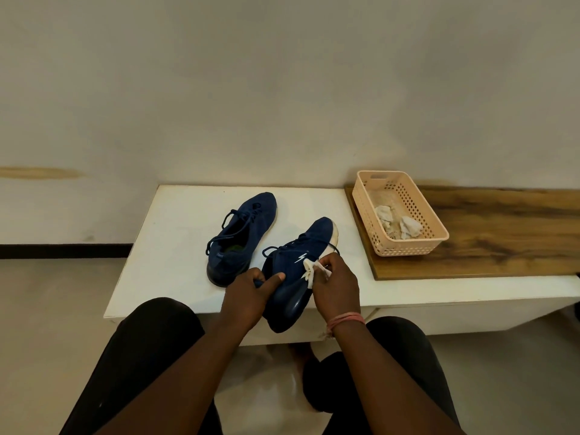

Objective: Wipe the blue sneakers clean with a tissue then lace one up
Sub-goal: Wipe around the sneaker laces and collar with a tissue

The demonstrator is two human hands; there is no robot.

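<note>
Knees in dark trousers frame the bottom of the view, and both forearms reach forward over them to a low white table [175, 246]. At its near edge the left hand [248, 293] grips the heel of one sneaker [295, 271], thumb laid over the collar, tipping the shoe so its side with the white bolt mark faces up and its heel hangs off the edge. Against that side the right hand [335, 284] pinches a crumpled tissue [312, 271], pressed just below the mark. Further back the other sneaker [241, 237] rests on the table, laces loose, touched by neither hand. Beside the table, on a wooden board [502, 240], stands a basket [436, 233] with two used wads [398, 224] in it. By my reading, wiping is the step in hand and lacing is not begun. Next, the tissue likely needs drawing along the side and sole while the left hand turns the shoe.
</note>
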